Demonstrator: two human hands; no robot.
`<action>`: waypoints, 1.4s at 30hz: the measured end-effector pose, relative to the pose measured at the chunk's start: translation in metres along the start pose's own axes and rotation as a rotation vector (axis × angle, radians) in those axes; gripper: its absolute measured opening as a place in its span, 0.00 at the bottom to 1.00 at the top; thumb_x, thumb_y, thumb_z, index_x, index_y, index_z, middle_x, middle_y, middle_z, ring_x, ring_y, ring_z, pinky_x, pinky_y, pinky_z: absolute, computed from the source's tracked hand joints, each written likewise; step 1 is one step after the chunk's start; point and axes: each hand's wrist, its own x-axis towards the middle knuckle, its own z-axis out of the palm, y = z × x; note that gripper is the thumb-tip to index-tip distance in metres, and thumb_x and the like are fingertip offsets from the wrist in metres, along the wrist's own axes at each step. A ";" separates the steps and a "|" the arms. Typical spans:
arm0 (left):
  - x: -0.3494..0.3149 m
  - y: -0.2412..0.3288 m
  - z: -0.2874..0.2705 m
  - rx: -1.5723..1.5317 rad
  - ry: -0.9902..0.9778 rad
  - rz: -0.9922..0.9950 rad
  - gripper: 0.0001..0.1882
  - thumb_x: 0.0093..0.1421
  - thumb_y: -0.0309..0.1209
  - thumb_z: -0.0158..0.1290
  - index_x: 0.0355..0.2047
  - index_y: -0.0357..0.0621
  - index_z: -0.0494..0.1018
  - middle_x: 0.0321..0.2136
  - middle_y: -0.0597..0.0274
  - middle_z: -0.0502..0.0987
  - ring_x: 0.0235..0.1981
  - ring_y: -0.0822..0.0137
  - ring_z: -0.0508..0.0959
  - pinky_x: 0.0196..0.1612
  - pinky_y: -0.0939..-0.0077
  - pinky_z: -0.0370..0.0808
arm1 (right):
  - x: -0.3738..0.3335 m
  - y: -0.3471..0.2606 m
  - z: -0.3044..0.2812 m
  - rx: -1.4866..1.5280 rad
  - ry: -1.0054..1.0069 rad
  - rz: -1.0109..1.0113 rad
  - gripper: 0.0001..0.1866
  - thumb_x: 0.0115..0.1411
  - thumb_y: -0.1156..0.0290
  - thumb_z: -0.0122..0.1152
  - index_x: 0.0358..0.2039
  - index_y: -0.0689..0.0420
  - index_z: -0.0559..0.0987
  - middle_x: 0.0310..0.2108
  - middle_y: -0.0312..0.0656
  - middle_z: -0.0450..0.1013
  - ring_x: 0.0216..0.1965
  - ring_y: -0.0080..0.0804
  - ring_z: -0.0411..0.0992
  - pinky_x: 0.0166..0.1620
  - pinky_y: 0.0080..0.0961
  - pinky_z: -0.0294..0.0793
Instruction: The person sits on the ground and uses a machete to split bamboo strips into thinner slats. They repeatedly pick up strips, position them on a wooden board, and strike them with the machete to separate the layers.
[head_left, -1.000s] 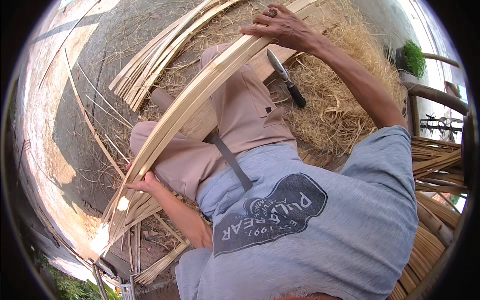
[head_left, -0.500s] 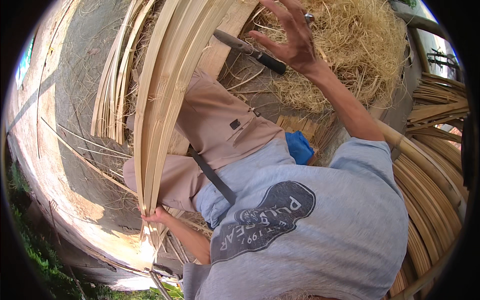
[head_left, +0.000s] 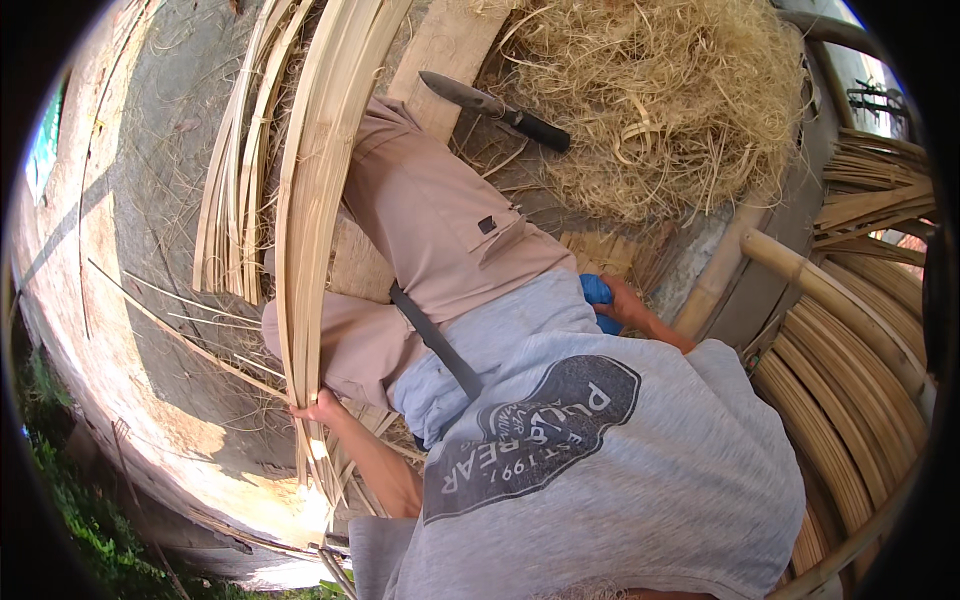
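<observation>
A long bundle of flat, pale bamboo strips (head_left: 318, 160) runs from the top edge down across my bent leg. My left hand (head_left: 320, 408) is closed round its lower end, where the strips fan out below the fingers. Beside my hip, my right hand (head_left: 628, 305) grips a crumpled blue bundle (head_left: 596, 290), perhaps cloth or plastic; its fingers are partly hidden. A knife (head_left: 490, 108) with a black handle lies beyond my leg, its blade tip over a wooden board (head_left: 452, 60).
More thin strips (head_left: 238, 190) lie left of the bundle. A heap of curly bamboo shavings (head_left: 670, 110) covers the ground at the upper right. At the right, a bamboo pole (head_left: 800, 270) runs beside stacked long strips (head_left: 840, 390). A dark strap (head_left: 435, 340) crosses my lap.
My right hand has come down from above the shavings, where it was open and raised, to the blue bundle at my hip. My left hand keeps its hold; the strips have shifted slightly.
</observation>
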 end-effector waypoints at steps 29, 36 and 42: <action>-0.213 -0.052 0.056 -0.537 -0.667 -0.550 0.22 0.61 0.46 0.64 0.48 0.44 0.78 0.48 0.61 0.83 0.49 0.62 0.80 0.55 0.58 0.77 | 0.104 -0.473 -0.104 1.186 0.553 -0.585 0.52 0.58 0.44 0.72 0.69 0.57 0.53 0.61 0.48 0.58 0.61 0.39 0.64 0.57 0.41 0.74; -0.214 -0.051 0.056 -0.509 -0.592 -0.543 0.22 0.60 0.49 0.64 0.46 0.46 0.79 0.45 0.63 0.83 0.47 0.64 0.81 0.53 0.58 0.78 | 0.094 -0.503 -0.198 -0.607 1.242 -1.081 0.24 0.54 0.58 0.76 0.50 0.50 0.80 0.60 0.46 0.64 0.66 0.48 0.59 0.67 0.46 0.59; -0.214 -0.051 0.052 -0.503 -0.575 -0.523 0.24 0.58 0.48 0.66 0.47 0.46 0.79 0.46 0.63 0.83 0.47 0.63 0.81 0.53 0.58 0.78 | 0.128 -0.539 -0.244 -0.765 1.081 -1.186 0.07 0.61 0.65 0.68 0.32 0.54 0.84 0.55 0.38 0.72 0.58 0.39 0.68 0.64 0.36 0.66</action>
